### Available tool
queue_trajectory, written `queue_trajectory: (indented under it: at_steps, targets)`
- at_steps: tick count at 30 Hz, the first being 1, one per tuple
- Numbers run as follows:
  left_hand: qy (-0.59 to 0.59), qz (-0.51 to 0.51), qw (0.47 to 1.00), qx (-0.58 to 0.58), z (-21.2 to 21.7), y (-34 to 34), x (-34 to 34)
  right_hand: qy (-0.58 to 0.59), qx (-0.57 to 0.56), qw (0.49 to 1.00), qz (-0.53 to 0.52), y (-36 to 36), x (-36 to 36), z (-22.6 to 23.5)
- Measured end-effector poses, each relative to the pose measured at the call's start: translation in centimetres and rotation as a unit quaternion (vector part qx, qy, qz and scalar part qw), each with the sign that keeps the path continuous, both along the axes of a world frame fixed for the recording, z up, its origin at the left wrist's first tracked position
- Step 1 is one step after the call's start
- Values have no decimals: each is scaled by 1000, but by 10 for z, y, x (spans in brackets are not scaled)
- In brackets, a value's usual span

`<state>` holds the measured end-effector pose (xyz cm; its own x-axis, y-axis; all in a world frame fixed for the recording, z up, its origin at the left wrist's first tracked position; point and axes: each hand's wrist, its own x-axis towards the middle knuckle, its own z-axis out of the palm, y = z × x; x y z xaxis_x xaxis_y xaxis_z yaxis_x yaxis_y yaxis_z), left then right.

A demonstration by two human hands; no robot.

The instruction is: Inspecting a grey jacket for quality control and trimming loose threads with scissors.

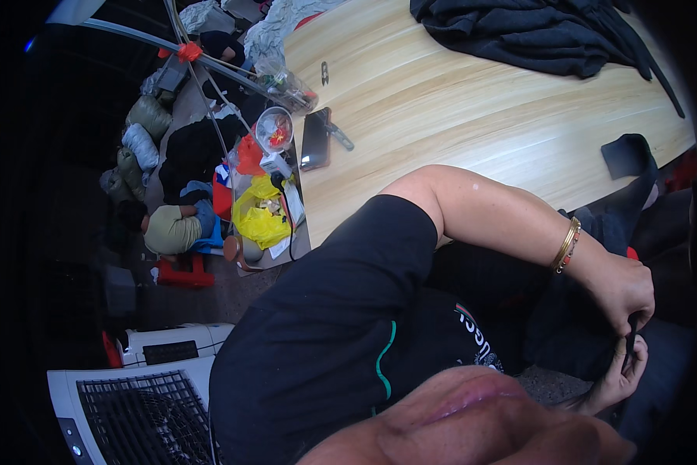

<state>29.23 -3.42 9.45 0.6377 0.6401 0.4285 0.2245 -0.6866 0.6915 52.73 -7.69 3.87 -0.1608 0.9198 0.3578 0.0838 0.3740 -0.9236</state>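
we find a narrow black strip (632, 335) low at the right, off the table (410, 101). the left hand (626, 298) pinches its top, fingertips closed; the right hand (626, 370) has thumb and fingers closed on its lower part. we'd judge it light, soft, limp — best gripped by both ends. the table is smooth, pale wood-grain; the dark cloth (519, 35) there lies matte, deeply rumpled.

Two hands (630, 294), one bench (441, 132)
One phone (315, 139), one dark strip (631, 335), one yellow bag (255, 230), one round tub (258, 129), one white adapter (274, 164).
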Motion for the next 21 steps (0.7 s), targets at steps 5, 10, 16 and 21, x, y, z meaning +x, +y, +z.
queue_trajectory:
  at_steps: [5,10,16,21]
  targets:
    - [77,57,990,102,0,-2,16,-94,58,991,-78,-7,-10,7]
    - [-7,100,967,235,-4,10,6,-26,-8,997,-72,-27,-20,26]
    - [-12,63,998,4,0,25,-18,-176,-148,970,-74,-33,44,-28]
    - [134,-18,980,-143,-14,43,-42,-38,-35,936,-348,-19,90,-51]
